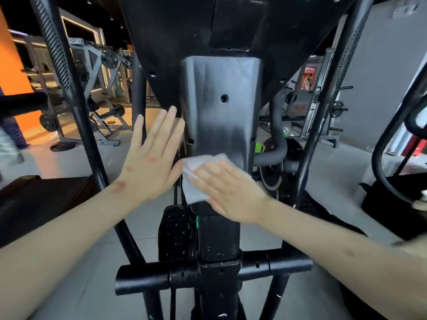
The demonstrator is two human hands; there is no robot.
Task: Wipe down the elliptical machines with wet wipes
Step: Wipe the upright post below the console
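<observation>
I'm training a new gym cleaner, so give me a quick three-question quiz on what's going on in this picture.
1. Which hand presses the wet wipe on the elliptical's centre column? A left, B right.
2. True or false: the left hand grips a handlebar.
3. Fill in: the left hand's fingers are ___ (straight or curled).
Key: 1 B, the right hand; 2 false; 3 straight.

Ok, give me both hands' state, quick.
Left hand: open, fingers straight, holding nothing.
Right hand: open, flat, pressing the wet wipe against the elliptical's black column.
</observation>
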